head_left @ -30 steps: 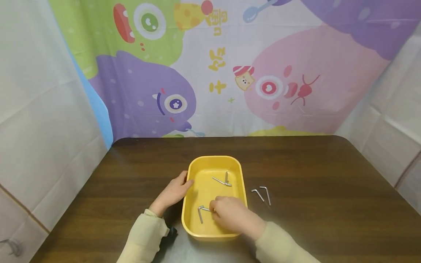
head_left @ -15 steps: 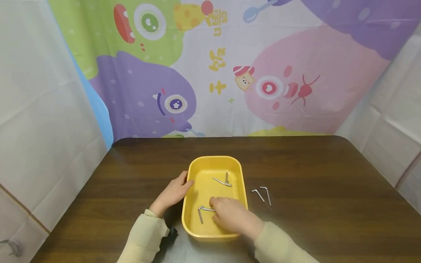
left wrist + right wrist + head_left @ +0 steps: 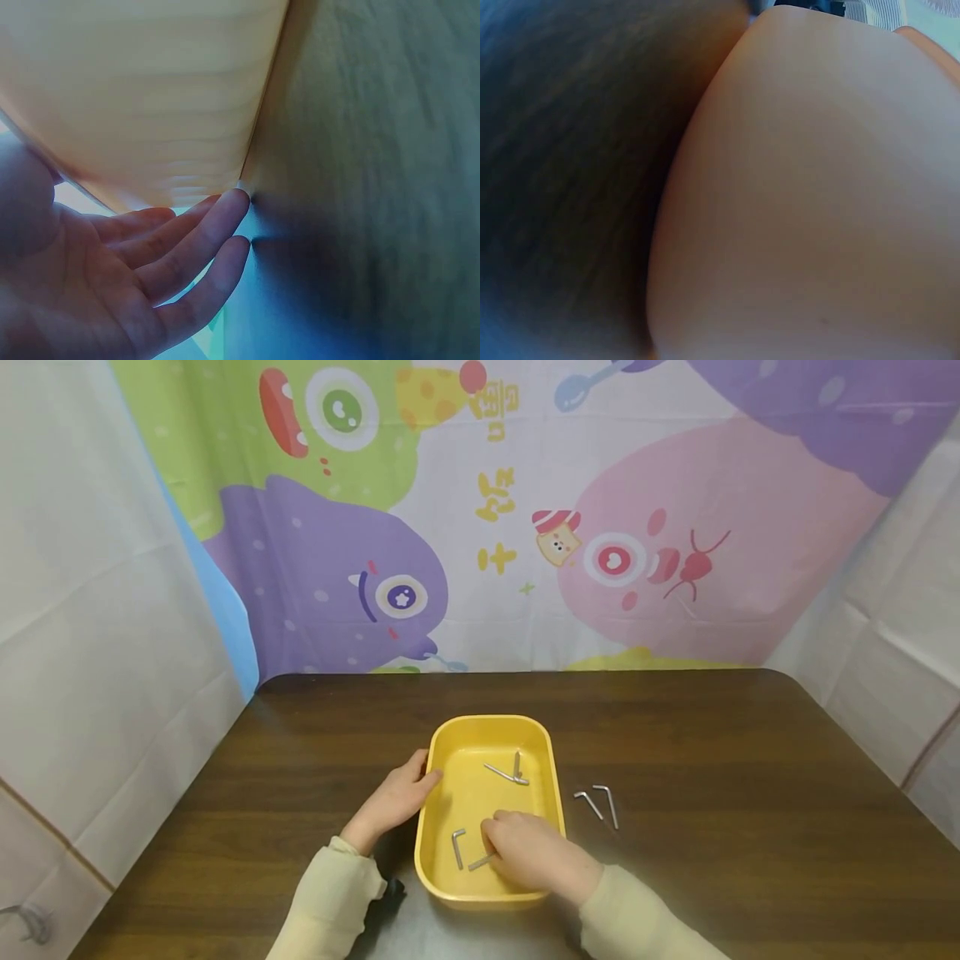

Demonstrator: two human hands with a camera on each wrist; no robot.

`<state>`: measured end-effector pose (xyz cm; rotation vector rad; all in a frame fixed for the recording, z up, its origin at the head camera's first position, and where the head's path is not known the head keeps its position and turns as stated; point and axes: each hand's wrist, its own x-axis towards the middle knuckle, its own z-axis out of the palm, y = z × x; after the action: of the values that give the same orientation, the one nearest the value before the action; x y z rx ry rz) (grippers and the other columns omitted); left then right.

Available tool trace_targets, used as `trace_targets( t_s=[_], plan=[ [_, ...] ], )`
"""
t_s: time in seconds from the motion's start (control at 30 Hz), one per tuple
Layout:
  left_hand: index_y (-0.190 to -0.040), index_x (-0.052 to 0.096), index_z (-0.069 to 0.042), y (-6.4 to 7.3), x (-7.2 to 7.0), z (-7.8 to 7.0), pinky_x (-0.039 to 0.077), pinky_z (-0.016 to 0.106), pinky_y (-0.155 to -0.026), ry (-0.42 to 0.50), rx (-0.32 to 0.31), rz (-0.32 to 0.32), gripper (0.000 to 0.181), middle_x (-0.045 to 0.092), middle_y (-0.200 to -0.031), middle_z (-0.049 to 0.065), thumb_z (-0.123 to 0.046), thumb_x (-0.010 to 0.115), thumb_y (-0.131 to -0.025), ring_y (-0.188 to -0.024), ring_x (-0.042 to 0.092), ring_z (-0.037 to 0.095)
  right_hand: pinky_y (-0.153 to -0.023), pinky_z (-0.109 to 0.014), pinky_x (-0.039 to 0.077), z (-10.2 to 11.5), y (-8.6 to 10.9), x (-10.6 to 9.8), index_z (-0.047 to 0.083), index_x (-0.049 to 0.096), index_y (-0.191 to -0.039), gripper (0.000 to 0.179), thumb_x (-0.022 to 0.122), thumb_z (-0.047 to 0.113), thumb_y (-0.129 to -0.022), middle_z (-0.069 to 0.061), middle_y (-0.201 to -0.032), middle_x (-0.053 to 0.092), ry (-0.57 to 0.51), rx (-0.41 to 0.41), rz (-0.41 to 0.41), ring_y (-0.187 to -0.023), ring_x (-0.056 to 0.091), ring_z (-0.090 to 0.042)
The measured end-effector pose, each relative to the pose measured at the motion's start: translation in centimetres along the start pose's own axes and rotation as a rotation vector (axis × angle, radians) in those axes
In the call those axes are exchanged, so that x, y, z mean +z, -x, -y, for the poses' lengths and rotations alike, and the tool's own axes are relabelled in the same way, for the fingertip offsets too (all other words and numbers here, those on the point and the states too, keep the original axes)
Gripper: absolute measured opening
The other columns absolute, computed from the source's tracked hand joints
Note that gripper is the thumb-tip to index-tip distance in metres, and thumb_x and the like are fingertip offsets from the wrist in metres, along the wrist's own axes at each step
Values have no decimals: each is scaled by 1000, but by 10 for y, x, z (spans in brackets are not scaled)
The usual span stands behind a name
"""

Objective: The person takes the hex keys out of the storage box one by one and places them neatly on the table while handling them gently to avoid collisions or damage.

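Yellow plastic forms the bin [image 3: 492, 720] in the lower middle of the head view, set on a dark wood-grain counter [image 3: 712, 777]. At its left side, the left hand [image 3: 397, 795] has its grip on the bin's wall, thumb over the rim and fingers outside. The right hand [image 3: 531, 849] reaches into the bin's lower right; its grip pinches 1 hex key [image 3: 481, 862], an end of which pokes out toward the lower left. Just left of that, 1 L-shaped hex key [image 3: 457, 852] lies on the bin's floor. A small cluster of hex keys [image 3: 500, 773] overlaps toward the bin's upper right, its exact count unclear. Right of the bin, 2 more hex keys [image 3: 592, 805] lie near each other on the counter. A cartoon-monster cloth [image 3: 495, 610] spans the top of the frame.

In the left wrist view, the left hand fills the lower left, 4 fingers nearly straight against the bin's outside; the counter covers the right.

In the right wrist view, the bin's outer wall fills the centre and right, the counter the left; a cropped black object [image 3: 814, 6] at the top edge is unidentifiable.
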<state>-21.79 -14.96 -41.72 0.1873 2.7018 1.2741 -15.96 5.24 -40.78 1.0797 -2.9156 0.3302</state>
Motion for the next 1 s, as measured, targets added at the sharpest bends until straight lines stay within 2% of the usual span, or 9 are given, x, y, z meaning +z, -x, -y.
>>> trace_targets(
  t_s=[0.33,0.67,1.0],
  plan=[
    [-128,42,-5,0,-1,0,49,34,-73,1,6,-2,40,61,-103,12,-26,45,-94,-76,60,15,-51,-22,34,-1,0,0,14,49,-62,19,62,16,-74,5,-63,42,-10,-25,-23,-56,41,-9],
    [-129,41,-4,0,-1,-1,50,34,-74,8,6,7,41,60,-106,12,-26,45,-95,-78,60,16,-48,-20,32,-1,1,-1,14,48,-58,19,62,6,-69,6,-59,40,-17,-64,-33,-53,37,-7],
    [-129,40,-4,1,-1,-1,50,34,-73,6,3,9,41,61,-105,12,-27,44,-95,-76,60,15,-51,-20,35,0,2,-3,15,49,-62,21,60,-3,-62,4,-62,47,-52,-35,8,-56,41,-8]
  ],
)
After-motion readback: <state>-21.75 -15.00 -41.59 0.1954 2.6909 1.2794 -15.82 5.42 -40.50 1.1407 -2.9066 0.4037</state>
